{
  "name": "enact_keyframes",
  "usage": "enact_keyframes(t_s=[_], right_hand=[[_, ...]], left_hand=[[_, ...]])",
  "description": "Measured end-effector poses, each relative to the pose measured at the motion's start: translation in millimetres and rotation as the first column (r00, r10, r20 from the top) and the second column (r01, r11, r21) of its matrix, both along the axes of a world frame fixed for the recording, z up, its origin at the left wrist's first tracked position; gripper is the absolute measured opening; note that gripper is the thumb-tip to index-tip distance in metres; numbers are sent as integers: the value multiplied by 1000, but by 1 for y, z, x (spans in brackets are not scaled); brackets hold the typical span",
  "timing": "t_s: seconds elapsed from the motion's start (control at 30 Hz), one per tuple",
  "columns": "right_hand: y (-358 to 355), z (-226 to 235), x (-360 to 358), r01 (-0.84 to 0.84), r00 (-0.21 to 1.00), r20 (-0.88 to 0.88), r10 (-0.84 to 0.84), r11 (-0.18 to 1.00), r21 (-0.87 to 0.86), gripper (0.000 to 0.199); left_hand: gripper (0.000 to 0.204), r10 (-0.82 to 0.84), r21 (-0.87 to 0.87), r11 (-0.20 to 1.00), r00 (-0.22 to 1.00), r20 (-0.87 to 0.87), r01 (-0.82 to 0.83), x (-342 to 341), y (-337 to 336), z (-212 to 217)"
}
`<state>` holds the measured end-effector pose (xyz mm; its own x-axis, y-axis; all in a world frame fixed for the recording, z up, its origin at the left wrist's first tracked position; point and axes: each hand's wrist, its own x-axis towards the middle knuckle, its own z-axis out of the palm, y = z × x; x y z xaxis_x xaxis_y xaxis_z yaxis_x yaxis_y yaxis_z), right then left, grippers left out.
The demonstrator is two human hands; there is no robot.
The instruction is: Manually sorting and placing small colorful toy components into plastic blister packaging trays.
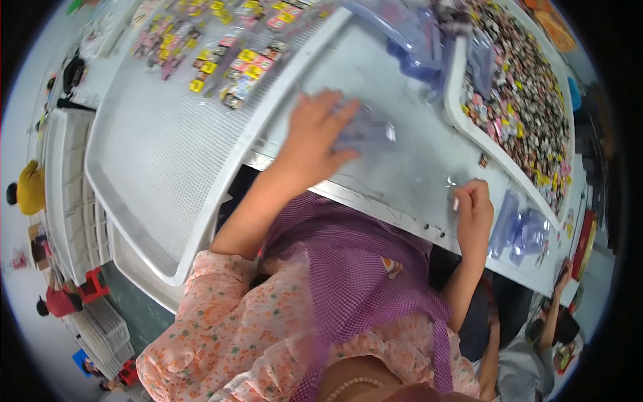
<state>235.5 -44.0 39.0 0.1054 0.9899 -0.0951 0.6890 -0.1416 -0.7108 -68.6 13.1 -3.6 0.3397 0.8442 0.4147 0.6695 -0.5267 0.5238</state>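
My left hand (pixel 315 137) is spread over the grey tabletop, its fingers apart. Beside its fingertips lies a clear bluish plastic blister piece (pixel 368 128), blurred; whether the fingers touch it I cannot tell. Near the table's front edge, my right hand (pixel 474 209) is closed in a pinch. A small pale bit shows at its fingertips, too small to name. Just beyond that hand is a small shiny clear spot (pixel 453 181) on the table. One small dark-and-pink piece (pixel 483 161) lies alone beside the white tray wall.
At right, a white-rimmed tray (pixel 457 100) holds a heap of small colourful pieces. A perforated white tray (pixel 161 147) at left carries rows of filled clear packs (pixel 248 70). Empty clear blisters lie at the back (pixel 415 50) and right front (pixel 519 234). Other people work nearby.
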Motion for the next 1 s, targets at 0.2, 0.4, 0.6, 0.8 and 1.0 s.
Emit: enact_keyframes(t_s=[0.2,0.4,0.6,0.8,1.0], right_hand=[[12,-21,-28,-71,986,158,43,982,175,12],[17,-32,-36,-181,929,367,41,917,356,15],[12,-40,-39,-180,915,403,-14,881,438,15],[12,-43,-34,-195,939,344,20,855,481,15],[12,-43,-35,-198,939,343,31,862,466,14]], left_hand=[[42,195,113,975,980,-43,-189,-12,-6,10],[36,121,128,988,932,-342,-82,1,-10,17],[36,195,164,976,916,-351,-144,4,-2,11],[36,217,143,972,940,-262,-184,-21,-44,98],[53,368,245,929,771,-520,-279,-85,-21,118]])
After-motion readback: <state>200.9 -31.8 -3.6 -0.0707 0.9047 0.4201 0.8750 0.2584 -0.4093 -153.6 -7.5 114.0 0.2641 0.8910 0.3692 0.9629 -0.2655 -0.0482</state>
